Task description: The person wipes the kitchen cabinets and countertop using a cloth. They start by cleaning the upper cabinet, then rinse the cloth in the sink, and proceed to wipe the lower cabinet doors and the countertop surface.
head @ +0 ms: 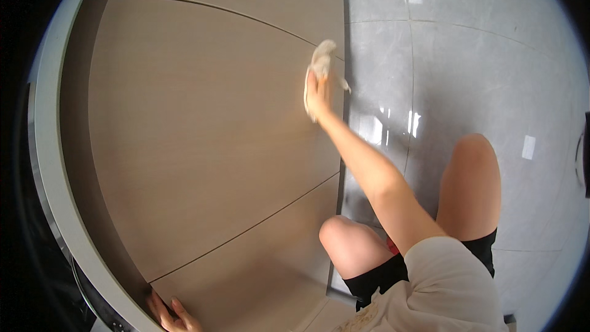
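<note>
My right hand (319,94) holds a pale, bunched cloth (322,57) against the lower part of a light brown wood-grain cabinet front (207,115), near its edge by the floor. Part of the cloth hangs beyond my fingers, and hand and cloth are slightly blurred. At the bottom left, my left hand (173,316) grips the top edge of another cabinet panel (258,263), under the countertop. Its fingers reach into the recess and its thumb lies on the front side. The picture's rim cuts off part of that hand.
A pale countertop edge (50,124) curves along the left, with a dark glossy appliance beyond it. Grey glossy floor tiles (461,78) lie to the right. My bent knees (341,240) are beside the cabinet. A dark object (587,157) stands at the far right.
</note>
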### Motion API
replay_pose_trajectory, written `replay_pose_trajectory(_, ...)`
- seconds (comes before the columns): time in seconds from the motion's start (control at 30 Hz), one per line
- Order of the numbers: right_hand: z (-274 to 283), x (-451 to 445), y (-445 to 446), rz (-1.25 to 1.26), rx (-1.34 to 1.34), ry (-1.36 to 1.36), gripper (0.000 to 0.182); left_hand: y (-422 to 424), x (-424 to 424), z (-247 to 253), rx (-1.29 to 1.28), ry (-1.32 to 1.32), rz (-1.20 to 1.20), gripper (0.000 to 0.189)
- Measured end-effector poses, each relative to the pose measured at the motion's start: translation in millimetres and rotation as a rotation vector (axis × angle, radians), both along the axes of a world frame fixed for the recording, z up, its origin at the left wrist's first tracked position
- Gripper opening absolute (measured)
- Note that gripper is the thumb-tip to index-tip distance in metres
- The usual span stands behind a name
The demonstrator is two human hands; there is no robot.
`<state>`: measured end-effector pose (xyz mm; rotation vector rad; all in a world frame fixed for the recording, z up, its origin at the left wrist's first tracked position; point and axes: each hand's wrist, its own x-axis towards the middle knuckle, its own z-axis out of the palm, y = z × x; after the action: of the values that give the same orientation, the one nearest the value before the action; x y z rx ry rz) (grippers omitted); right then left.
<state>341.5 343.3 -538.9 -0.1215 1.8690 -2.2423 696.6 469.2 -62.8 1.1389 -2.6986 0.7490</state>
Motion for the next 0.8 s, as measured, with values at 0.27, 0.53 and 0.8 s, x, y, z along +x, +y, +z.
replay_pose_trajectory(0.27, 72.0, 234.6, 104.0, 0.230, 0.055, 0.042, 0.065, 26.8, -47.6, -0.7, 0.047, 0.078, 0.148, 0.056)
replay_pose_trajectory(0.53, -14.7, -42.6, -8.3, 0.100, -0.024, -0.189, 0.064, 13.2, -42.7, -3.1, 0.039, 0.034, 0.085, 0.058)
replay_pose_trajectory(0.8, -58.2, 95.0, 23.9, 0.157, 0.142, -0.194, 0.065, 3.5, -32.2, -5.1, 0.064, 0.083, 0.057, 0.059)
